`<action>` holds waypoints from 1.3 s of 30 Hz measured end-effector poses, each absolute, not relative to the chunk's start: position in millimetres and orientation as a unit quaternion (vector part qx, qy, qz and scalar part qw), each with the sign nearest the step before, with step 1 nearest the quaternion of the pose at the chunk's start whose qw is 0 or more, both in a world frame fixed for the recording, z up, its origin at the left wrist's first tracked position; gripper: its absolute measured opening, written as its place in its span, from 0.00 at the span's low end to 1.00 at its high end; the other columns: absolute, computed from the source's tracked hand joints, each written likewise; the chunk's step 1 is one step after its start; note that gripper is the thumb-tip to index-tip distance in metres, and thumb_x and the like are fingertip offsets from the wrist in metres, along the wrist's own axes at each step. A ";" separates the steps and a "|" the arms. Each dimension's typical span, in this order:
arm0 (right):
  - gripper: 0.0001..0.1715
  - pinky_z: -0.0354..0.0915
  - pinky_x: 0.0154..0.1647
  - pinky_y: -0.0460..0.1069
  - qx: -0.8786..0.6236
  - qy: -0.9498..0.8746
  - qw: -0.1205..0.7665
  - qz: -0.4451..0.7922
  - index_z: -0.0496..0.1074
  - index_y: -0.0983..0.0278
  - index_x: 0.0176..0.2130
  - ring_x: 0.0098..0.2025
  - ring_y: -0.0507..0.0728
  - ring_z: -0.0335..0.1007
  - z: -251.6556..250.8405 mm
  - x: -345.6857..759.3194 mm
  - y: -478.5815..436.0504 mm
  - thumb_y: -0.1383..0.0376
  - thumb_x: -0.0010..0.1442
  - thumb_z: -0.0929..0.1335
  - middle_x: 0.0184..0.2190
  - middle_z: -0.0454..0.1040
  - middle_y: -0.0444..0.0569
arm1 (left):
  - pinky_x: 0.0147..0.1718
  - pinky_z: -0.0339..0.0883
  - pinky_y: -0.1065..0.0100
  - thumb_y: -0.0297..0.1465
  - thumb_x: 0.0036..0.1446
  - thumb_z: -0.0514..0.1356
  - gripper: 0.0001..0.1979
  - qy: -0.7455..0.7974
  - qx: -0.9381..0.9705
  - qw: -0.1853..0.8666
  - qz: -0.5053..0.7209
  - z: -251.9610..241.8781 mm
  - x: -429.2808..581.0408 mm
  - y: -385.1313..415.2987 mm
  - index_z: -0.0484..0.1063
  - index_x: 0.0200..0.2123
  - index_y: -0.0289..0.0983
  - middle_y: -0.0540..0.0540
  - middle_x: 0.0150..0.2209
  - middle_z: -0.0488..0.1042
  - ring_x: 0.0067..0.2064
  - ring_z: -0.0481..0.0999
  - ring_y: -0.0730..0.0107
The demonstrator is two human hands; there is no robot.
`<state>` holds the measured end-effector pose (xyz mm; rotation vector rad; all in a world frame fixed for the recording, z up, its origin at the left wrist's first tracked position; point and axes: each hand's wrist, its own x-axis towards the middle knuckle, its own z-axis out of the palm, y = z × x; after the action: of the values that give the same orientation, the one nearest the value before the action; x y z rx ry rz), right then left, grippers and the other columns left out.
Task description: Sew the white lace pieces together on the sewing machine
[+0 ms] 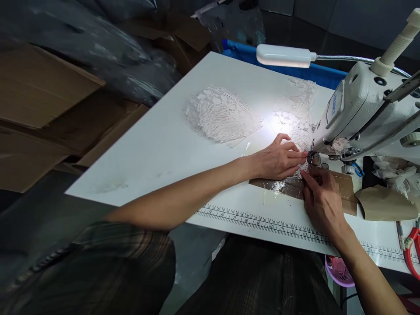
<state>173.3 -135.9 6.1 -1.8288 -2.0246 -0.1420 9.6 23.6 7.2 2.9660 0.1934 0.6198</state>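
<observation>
White lace fabric lies bright under the lamp, its near edge running to the needle area of a white sewing machine. My left hand rests flat on this lace with fingers stretched toward the presser foot. Just right of it, my right hand is closed, thumb and fingertips at the lace's near edge beside the foot; the exact grip is partly hidden. Left of the machine sits a separate heap of white lace pieces. A brown taped sheet lies beneath both hands.
A ruler strip runs along the table's front edge. Red-handled scissors lie at the far right. A lamp hangs over the table. Cardboard boxes stand to the left, and a purple basket is below the table.
</observation>
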 end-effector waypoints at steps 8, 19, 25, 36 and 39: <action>0.22 0.69 0.40 0.56 -0.657 -0.719 0.222 -0.056 0.76 0.61 0.53 0.42 0.61 0.69 5.1 174.5 -135.5 0.71 0.63 0.61 0.43 0.72 0.56 | 0.59 0.54 0.49 0.31 0.72 0.51 0.15 0.053 0.973 0.023 0.224 0.3 12.5 25.2 0.75 0.52 0.41 0.46 0.57 0.77 0.50 0.77 0.60; 0.22 0.71 0.45 0.58 -0.658 -0.706 0.258 -0.041 0.78 0.60 0.52 0.44 0.61 0.70 -0.2 178.7 -134.1 0.69 0.64 0.61 0.44 0.71 0.56 | 0.57 0.56 0.49 0.31 0.71 0.51 0.14 0.077 0.971 -0.031 0.226 2.4 14.4 20.0 0.75 0.51 0.38 0.40 0.57 0.76 0.47 0.77 0.60; 0.22 0.71 0.45 0.59 -0.668 -0.705 0.238 -0.030 0.78 0.60 0.53 0.44 0.61 0.70 -0.6 181.7 -133.5 0.68 0.65 0.62 0.44 0.70 0.56 | 0.58 0.56 0.50 0.26 0.70 0.50 0.15 0.062 0.968 -0.017 0.241 1.9 18.4 18.3 0.77 0.44 0.38 0.44 0.48 0.80 0.44 0.77 0.66; 0.23 0.71 0.42 0.58 -0.666 -0.716 0.210 -0.019 0.76 0.62 0.54 0.43 0.62 0.70 10.4 178.9 -133.7 0.67 0.66 0.61 0.44 0.70 0.58 | 0.61 0.51 0.49 0.29 0.71 0.52 0.14 0.071 0.969 0.054 0.230 4.8 15.9 17.6 0.79 0.44 0.42 0.48 0.49 0.81 0.44 0.77 0.66; 0.23 0.72 0.43 0.58 -0.666 -0.717 0.203 -0.011 0.76 0.63 0.55 0.43 0.62 0.71 12.2 179.0 -132.7 0.67 0.66 0.61 0.45 0.70 0.59 | 0.61 0.50 0.49 0.30 0.71 0.51 0.14 0.088 0.973 0.056 0.207 7.6 15.4 16.4 0.78 0.46 0.43 0.48 0.50 0.80 0.44 0.76 0.66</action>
<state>179.0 -132.7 12.2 -1.8600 -2.0018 -0.0295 15.4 16.4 7.6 2.9517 0.2677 0.6293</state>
